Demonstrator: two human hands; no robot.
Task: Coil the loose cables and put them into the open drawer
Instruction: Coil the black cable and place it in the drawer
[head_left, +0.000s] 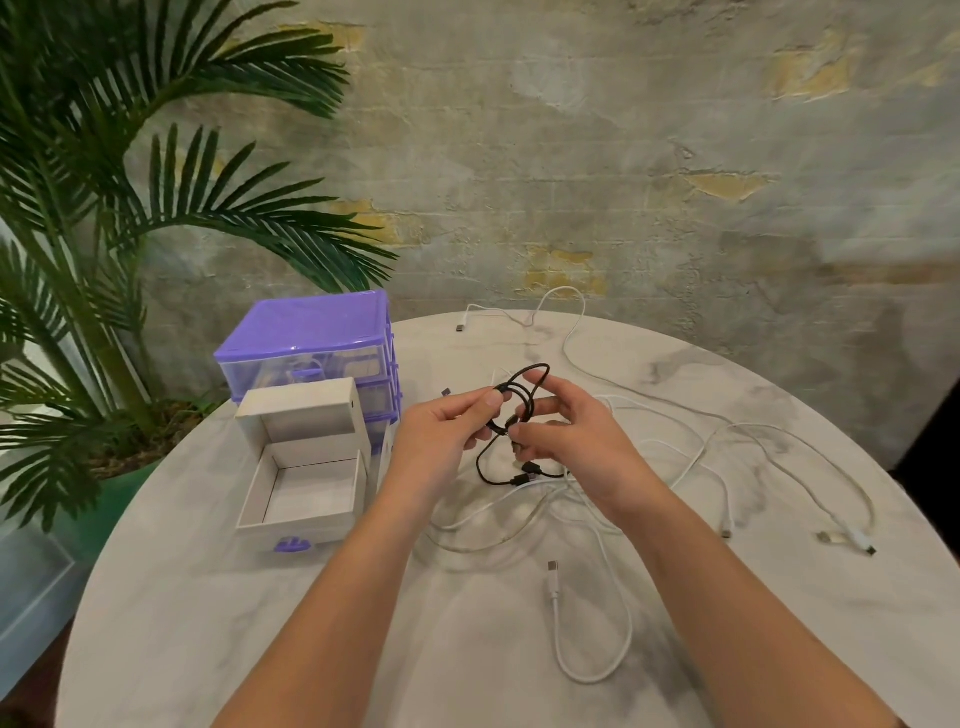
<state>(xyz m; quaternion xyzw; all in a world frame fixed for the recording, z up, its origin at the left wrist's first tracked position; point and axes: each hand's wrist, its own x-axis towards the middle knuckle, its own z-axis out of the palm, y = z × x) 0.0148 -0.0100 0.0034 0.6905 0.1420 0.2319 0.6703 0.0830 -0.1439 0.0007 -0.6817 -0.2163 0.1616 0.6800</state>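
Table (218, 613): round top, pale marble-look surface with grey veining; fills the lower part of the view
Plant (104, 208): palm with long green fronds, standing off the table's left edge, reaching above the top of the view
Plant pot (111, 499): green, partly hidden behind the table's left edge; soil visible at the top
Wall (623, 156): behind the table's far edge; weathered grey plaster with yellow patches and faint brick lines
Clear container (31, 587): lower left, below table level; contents cannot be told

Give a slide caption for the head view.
Both hands, left hand and right hand, coil a thin black cable beside the open white drawer.
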